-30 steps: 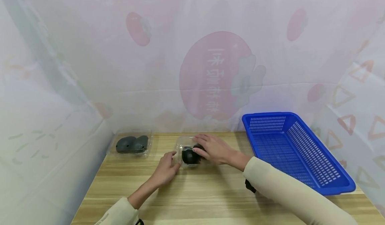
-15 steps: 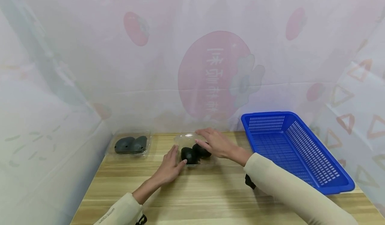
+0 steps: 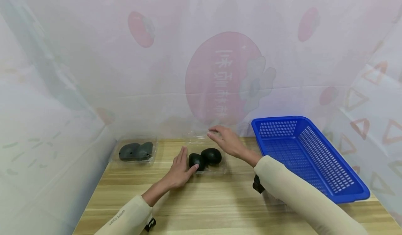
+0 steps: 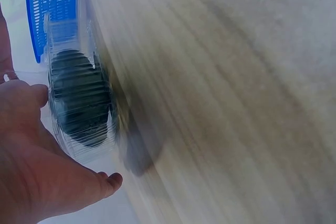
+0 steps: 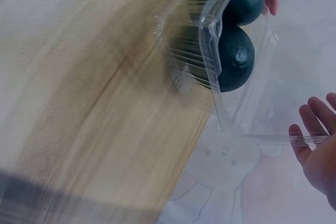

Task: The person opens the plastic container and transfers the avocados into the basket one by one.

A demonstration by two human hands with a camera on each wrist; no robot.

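Two dark green, rounded avocado-like fruits sit in a clear plastic clamshell box near the middle of the wooden table. Its transparent lid stands raised toward the back. My left hand is against the box's left side, fingers straight, with the thumb over the front corner beside a fruit. In the left wrist view the box's ribbed wall lies between the spread thumb and fingers. My right hand is at the raised lid's right edge, fingers relaxed and apart, touching it.
A second clear box with two similar fruits stands at the back left. On the right is a blue perforated plastic basket. Pale printed cloth hangs behind the table and along both sides.
My right hand has moved from over the right fruit up and back, and the lid has swung up with it. My left hand has slid slightly right, its thumb now over the front corner.
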